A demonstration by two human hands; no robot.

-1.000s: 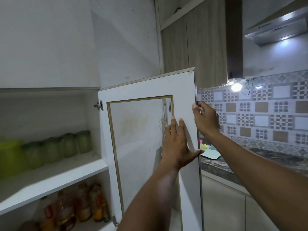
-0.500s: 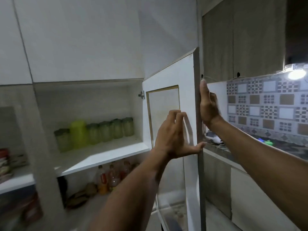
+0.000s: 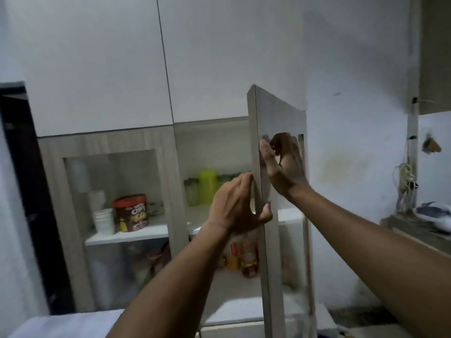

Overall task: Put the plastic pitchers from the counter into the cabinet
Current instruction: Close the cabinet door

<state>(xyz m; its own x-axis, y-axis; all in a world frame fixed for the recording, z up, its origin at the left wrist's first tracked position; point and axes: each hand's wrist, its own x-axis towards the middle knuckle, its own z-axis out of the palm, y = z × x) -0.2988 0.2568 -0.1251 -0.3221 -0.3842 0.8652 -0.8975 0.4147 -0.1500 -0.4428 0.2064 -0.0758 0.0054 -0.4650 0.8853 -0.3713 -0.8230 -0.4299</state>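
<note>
Both hands grip cabinet door (image 3: 268, 191) edge: left hand (image 3: 234, 208) low, right hand (image 3: 284, 162) higher; green pitcher (image 3: 208, 186) upright on shelf (image 3: 170, 228) w/ jars

Single head-worn view (wide-angle, with edges bowed), looking forward and slightly upward at a cabinet (image 3: 170, 191) from close range. The open door (image 3: 266, 215) stands edge-on near frame centre; both forearms enter from the bottom edge. A dark doorway (image 3: 22, 191) bounds the left; a surface (image 3: 410, 230) sits at the right margin.
</note>
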